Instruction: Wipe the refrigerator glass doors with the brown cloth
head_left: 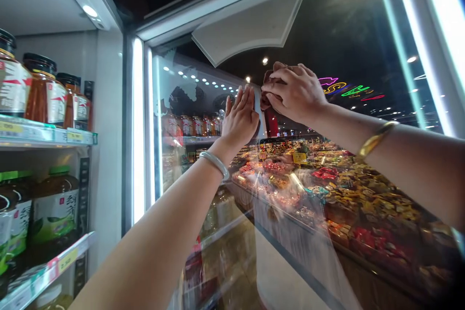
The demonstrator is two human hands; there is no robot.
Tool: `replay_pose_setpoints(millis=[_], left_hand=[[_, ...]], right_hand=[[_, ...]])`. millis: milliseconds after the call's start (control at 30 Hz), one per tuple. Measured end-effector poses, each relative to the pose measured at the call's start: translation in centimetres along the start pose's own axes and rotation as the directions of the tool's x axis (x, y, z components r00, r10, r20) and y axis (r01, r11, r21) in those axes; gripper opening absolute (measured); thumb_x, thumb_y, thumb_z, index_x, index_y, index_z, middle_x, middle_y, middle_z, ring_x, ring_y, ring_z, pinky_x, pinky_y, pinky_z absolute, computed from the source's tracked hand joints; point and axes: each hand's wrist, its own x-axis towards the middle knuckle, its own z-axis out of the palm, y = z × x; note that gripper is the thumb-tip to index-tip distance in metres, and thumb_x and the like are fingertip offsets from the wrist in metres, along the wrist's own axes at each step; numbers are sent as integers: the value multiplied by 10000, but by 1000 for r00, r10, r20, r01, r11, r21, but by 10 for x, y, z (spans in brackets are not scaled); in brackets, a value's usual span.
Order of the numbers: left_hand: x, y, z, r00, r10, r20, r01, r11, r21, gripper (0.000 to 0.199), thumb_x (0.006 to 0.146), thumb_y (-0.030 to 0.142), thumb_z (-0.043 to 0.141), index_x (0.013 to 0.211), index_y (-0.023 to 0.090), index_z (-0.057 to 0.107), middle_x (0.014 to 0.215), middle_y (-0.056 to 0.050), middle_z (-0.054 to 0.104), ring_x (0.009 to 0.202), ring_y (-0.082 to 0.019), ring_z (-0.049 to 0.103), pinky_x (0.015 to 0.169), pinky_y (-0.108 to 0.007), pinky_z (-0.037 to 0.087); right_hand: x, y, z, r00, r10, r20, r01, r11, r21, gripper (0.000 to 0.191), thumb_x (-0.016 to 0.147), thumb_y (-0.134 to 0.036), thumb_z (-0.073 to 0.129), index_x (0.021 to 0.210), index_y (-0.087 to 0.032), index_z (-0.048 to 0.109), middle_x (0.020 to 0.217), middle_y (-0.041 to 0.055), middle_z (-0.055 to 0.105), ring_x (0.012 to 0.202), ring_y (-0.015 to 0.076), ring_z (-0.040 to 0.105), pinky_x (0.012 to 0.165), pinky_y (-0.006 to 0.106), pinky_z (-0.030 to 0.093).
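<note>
My left hand (241, 118) lies flat against the glass door (225, 82) of a cooler, fingers stretched upward and a pale bangle at the wrist. Higher and to the right, my right hand (296, 91) has its fingers bent over what looks like a bunched brown cloth (266, 91), pressed to the same glass. Part of this brown shape may be the hand's reflection; the boundary is hard to make out. A gold bangle circles my right forearm. Above both hands, a white curved panel (250, 26) shows on the glass.
At left, cooler shelves (47, 133) carry amber bottles with black lids (39, 89) and green-capped bottles (56, 203). Bright light strips (138, 131) edge the door frame. Through the glass, or reflected in it, are heaps of colourful packaged goods (363, 189) and neon lines (356, 90).
</note>
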Motion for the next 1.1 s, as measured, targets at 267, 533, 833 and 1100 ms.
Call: replay_pose_setpoints(millis=[267,533,833,1100], left_hand=[[-12,-25,-5,998,-60,-23,61,998,4,684,987,226,291,1664,140,237,1757,-59,207,1646,-187,106,1349,-481,43],[-20,-37,-6,999,-44,-29,45,999,21,698,977,205,281,1671,159,219,1758,-44,203,1644,-175,108,1349,-469,34],[-21,-59,-6,993,-110,-52,109,994,-10,695,986,221,285,1668,104,218,1764,-67,174,1646,-192,72,1356,-435,6],[-22,-70,-4,992,-93,-83,91,995,-33,688,971,207,310,1657,162,283,1754,-32,230,1644,-193,109,1358,-465,18]], right_hand=[[-4,-52,8,986,-130,105,129,992,10,409,1048,-450,418,1321,-336,701,1421,39,618,1273,323,537,1048,512,471],[30,-34,15,997,18,78,-13,998,-60,424,1058,-435,385,1262,-307,733,1368,65,636,1258,339,529,1049,542,441],[6,-46,7,951,-232,203,244,969,-37,412,1047,-463,432,1363,-351,671,1454,48,585,1289,322,498,1050,490,409],[54,-78,36,994,7,113,-6,1000,-7,414,1040,-415,414,1268,-265,725,1356,112,621,1239,364,507,995,537,434]])
